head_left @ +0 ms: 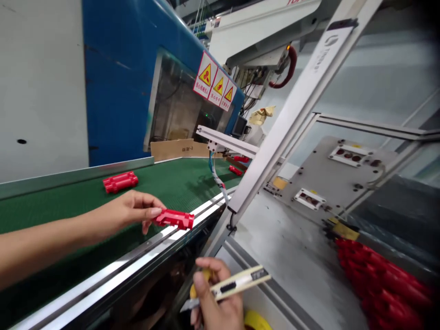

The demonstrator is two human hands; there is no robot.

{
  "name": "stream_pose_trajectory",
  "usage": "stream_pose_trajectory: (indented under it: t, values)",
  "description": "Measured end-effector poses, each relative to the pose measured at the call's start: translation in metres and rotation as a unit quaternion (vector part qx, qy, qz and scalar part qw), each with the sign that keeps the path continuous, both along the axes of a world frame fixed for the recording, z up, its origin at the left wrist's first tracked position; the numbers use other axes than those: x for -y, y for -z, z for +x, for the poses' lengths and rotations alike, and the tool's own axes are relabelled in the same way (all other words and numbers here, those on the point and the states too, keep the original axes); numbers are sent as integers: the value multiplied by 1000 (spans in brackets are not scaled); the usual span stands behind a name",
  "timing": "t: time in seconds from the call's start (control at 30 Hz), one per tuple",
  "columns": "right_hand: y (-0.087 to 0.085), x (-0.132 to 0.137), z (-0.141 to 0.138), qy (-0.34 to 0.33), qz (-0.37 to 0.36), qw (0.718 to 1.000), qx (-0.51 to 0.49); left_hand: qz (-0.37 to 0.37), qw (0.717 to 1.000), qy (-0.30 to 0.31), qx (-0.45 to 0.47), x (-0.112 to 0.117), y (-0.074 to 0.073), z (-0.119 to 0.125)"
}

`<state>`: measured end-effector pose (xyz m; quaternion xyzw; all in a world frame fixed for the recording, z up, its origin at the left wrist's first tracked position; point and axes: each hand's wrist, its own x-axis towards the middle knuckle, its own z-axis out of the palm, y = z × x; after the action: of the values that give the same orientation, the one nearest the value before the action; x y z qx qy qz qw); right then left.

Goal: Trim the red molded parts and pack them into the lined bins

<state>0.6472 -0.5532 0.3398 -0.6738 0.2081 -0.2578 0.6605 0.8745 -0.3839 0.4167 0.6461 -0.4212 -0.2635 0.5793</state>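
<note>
Two closed grips: left hand [129,213] on ribbed red plastic part [173,219], right hand [216,293] on utility knife [227,288]

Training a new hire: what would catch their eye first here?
The red plastic part in the left hand, at the edge of the green conveyor belt, stands out first. Below, the right hand grips a utility knife; a heap of red parts fills the lower right corner.
</note>
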Motion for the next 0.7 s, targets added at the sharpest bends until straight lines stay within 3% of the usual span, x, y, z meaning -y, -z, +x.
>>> stream_pose_trajectory:
  t: [0.1,0.2,0.47,0.7]
  values:
    - [-26,-18,8,-1,4,1000,16,2,999,16,-44,-29,8,-31]
    - [-38,-38,9,-12,-5,1000,22,-3,998,29,-56,-43,15,-46]
    - [-29,-63,-3,3,-32,999,10,-25,996,42,-81,-58,36,-52]
    - [-28,-72,-10,27,-49,998,17,-39,996,53,-65,-61,41,-53]
